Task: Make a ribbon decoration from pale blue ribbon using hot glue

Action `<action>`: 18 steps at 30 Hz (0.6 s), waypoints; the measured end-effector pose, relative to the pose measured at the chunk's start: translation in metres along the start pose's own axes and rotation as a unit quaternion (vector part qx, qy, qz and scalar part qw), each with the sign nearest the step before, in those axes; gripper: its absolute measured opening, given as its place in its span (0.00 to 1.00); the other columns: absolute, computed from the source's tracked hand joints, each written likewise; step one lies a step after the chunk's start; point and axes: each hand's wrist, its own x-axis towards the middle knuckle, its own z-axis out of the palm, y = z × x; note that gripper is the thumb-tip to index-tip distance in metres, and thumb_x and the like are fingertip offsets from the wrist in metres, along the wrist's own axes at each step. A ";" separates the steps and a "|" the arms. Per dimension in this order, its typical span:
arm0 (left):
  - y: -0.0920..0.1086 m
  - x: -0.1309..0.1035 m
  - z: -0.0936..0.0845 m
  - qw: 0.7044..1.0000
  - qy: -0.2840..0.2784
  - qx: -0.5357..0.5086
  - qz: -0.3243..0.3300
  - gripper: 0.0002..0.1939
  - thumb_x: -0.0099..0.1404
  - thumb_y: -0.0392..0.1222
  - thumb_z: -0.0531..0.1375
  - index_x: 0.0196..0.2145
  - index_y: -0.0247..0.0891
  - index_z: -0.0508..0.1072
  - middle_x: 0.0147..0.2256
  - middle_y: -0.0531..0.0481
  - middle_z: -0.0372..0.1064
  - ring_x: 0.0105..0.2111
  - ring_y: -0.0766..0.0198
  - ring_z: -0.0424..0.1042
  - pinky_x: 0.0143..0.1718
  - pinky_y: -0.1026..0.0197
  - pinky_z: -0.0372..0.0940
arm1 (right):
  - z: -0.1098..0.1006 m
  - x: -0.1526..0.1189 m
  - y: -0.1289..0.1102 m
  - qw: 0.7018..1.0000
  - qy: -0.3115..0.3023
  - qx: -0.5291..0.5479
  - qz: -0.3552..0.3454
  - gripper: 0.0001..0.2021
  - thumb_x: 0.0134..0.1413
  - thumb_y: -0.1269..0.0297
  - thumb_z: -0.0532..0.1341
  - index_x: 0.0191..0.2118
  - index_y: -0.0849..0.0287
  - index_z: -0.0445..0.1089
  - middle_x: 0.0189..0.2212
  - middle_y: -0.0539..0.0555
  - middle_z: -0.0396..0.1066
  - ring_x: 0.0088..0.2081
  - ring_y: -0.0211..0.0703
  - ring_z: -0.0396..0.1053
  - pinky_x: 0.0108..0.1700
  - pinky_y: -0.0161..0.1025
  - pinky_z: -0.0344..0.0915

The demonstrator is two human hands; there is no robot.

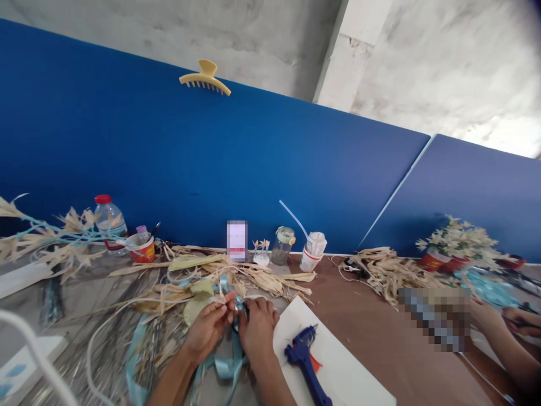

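My left hand [212, 325] is closed, with its fingertips pinched at a pale piece and blue ribbon. Right beside it, my right hand [258, 325] curls around a dark handle, perhaps scissors, close to the ribbon. Light blue ribbon [228, 366] hangs in loops below both hands. Dried husks [270, 280] and a pale green leaf [195, 307] lie behind and to the left of the hands. A blue glue gun [305, 361] rests on a white board [338, 366] to the right.
Along the blue partition [253, 169] stand a bottle [110, 225], a red cup [142, 248], a phone [237, 241], a glass jar [282, 247] and a paper cup [311, 256]. A white cable [95, 344] curves at left. Another person's hands [486, 318] are at right.
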 end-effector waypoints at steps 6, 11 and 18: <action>0.004 -0.003 0.007 0.999 0.001 0.019 -0.031 0.08 0.48 0.41 0.67 0.28 0.36 0.78 0.26 0.52 0.66 0.23 0.68 0.59 0.31 0.62 0.59 | 0.000 0.007 0.001 0.963 0.026 0.266 -0.044 0.10 0.53 0.69 0.55 0.34 0.57 0.75 0.33 0.55 0.72 0.39 0.47 0.67 0.44 0.42 0.62; 0.004 -0.004 0.009 0.998 -0.009 0.037 -0.041 0.08 0.49 0.41 0.67 0.19 0.37 0.73 0.25 0.51 0.65 0.22 0.68 0.56 0.38 0.59 0.61 | 0.000 0.008 0.003 0.927 0.059 0.370 -0.026 0.09 0.49 0.68 0.56 0.35 0.57 0.74 0.34 0.55 0.72 0.38 0.45 0.68 0.41 0.40 0.64; -0.008 0.000 0.000 0.996 0.001 0.071 -0.054 0.08 0.47 0.42 0.67 0.19 0.39 0.73 0.21 0.51 0.64 0.24 0.65 0.58 0.28 0.63 0.57 | -0.009 0.006 -0.005 0.931 0.008 0.364 -0.031 0.08 0.47 0.70 0.58 0.29 0.58 0.76 0.31 0.54 0.70 0.39 0.46 0.68 0.44 0.42 0.63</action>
